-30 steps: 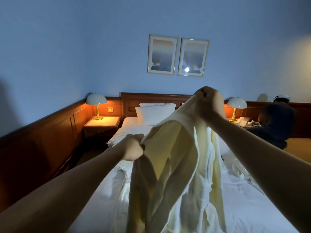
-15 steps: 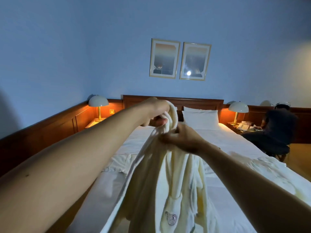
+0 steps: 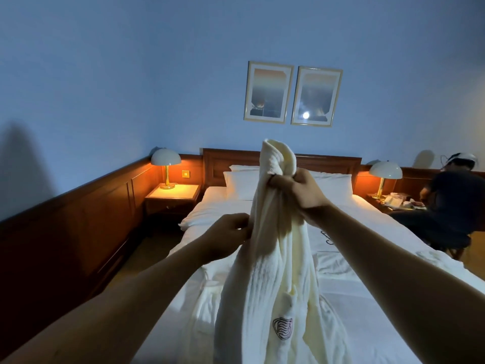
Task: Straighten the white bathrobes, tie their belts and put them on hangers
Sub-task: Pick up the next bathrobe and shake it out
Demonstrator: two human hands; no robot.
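While two lamps (image 3: pixel 165 157) glow, right hand (image 3: pixel 304 191) clenches one bathrobe (image 3: pixel 273 258); left hand (image 3: pixel 227 239) pinches its edge.

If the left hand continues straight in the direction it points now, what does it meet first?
The left hand points forward and slightly right, so it would probably first meet the cream ribbed-cloth bathrobe, whose edge it already pinches. Depth beyond that is unclear.

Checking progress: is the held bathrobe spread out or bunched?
Bunched: the bathrobe hangs gathered in folds from the right hand; the left hand pinches its edge.
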